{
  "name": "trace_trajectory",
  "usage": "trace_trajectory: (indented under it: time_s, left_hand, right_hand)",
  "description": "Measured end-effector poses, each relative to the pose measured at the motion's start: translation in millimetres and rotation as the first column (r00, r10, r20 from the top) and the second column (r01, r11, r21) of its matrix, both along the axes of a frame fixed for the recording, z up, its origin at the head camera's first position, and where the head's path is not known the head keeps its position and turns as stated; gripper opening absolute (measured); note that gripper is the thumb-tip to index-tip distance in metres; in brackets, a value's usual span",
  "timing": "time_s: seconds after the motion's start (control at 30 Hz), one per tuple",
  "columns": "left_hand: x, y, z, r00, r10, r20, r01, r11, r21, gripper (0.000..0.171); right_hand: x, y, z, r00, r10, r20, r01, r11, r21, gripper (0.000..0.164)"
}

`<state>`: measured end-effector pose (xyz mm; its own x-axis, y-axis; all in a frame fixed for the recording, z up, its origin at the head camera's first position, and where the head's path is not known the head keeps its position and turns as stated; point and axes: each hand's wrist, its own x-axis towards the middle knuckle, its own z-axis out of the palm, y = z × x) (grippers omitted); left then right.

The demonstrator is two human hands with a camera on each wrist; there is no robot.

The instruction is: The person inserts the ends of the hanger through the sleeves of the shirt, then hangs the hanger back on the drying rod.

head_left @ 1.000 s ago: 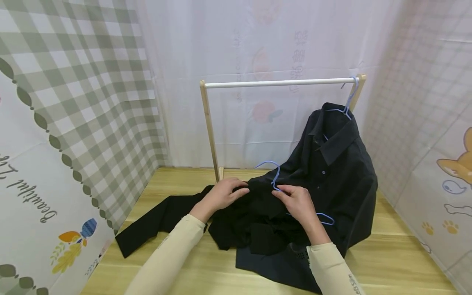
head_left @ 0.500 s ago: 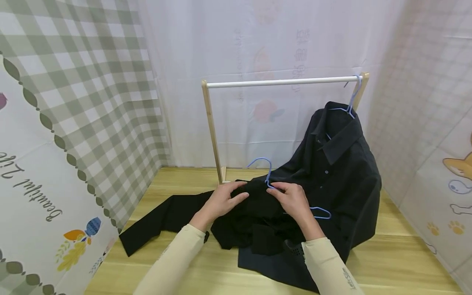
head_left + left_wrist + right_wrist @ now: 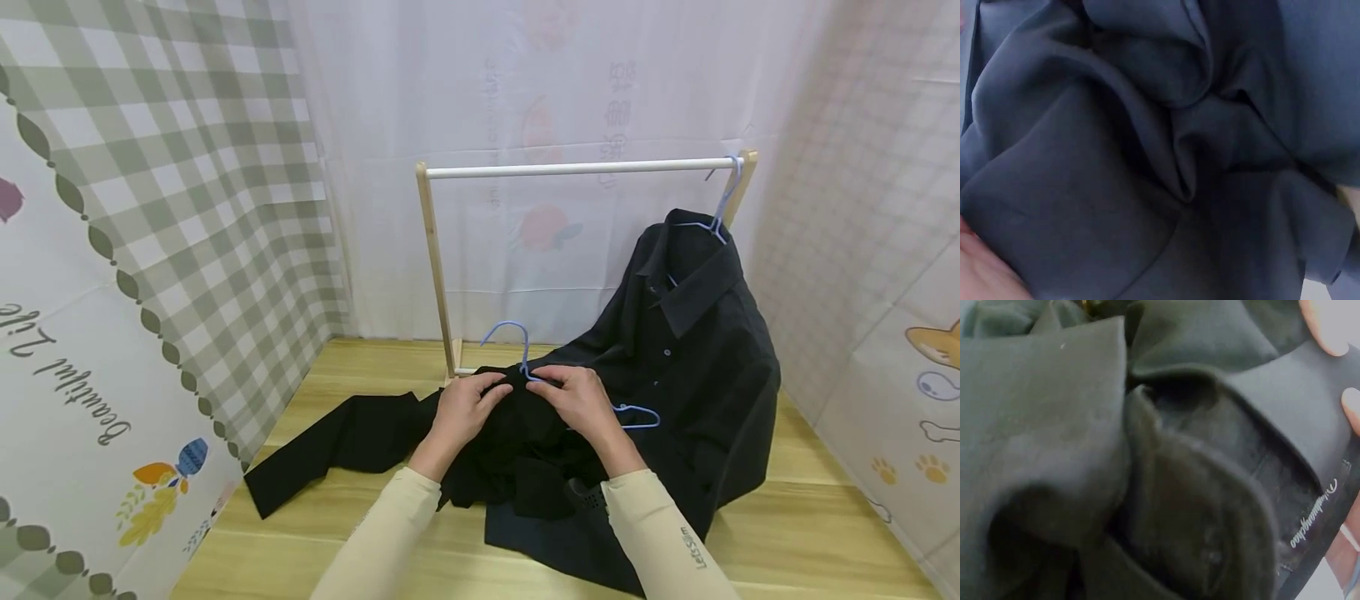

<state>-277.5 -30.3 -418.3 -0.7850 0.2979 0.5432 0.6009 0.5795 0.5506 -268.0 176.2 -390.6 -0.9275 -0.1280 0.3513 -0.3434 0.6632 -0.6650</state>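
— On the table [image 3: 300, 542], where is the black shirt [image 3: 517, 433]?
— In a heap, between and under both hands. The right hand [image 3: 581, 404] pinches the blue hanger [image 3: 527, 346] just below its hook. I can't tell if the left hand [image 3: 461, 408] pinches the cloth or only touches it.
— What might go wrong?
— A blue wire end [image 3: 637, 427], maybe the same hanger's, pokes out past the cloth. With that outside, I think the shirt could slide off.
— What else?
— The hung shirt [image 3: 697, 367] seems to touch the heap, so a tug might drag it off the bar [image 3: 570, 170].
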Motion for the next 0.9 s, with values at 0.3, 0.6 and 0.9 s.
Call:
trace_trajectory:
  time_s: [0.3,0.6,0.9]
  left_hand:
    - [-9.0,-17.7,4.7,0.990,0.098,0.105,-0.106,0.992,0.071,0.020]
    - [-12.0,-31.8,1.7,0.971,0.185,0.149,-0.210,0.963,0.171,0.020]
    - [-7.7,-33.4,2.5,0.974,0.188,0.127,-0.210,0.958,0.197,0.020]
  right_hand:
    - [11.4,9.1,-7.1,0.978,-0.160,-0.135,0.158,0.987,-0.025,0.024]
    - [32.8,19.3,-17.1,0.938,-0.340,-0.058,0.332,0.936,-0.120,0.024]
    - [37.4,6.0,-27.9,0.904,-0.378,0.200,0.398,0.915,-0.072,0.060]
